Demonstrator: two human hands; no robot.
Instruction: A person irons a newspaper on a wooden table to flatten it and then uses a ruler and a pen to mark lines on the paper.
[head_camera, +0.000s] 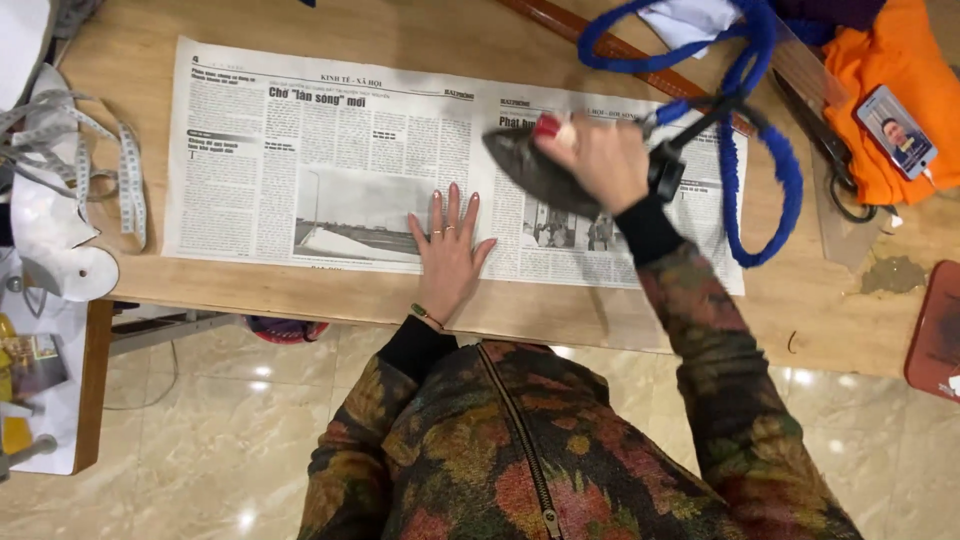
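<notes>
Two hands working here: the left hand (449, 250) lies flat with fingers spread on the newspaper (300, 160), pinning it to the tabletop (560, 310) so it can't slide. The right hand (592, 160) has its grip closed on a dark iron (540, 172), over the sheet's right half, blue cord (765, 150) trailing off right.

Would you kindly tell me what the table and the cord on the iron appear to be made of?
The table looks like pale wood or a wood-look laminate, matte, with faint grain. The cord seems cloth-braided, bright blue with a fuzzy surface. The right hand holds the iron over the newspaper.
</notes>
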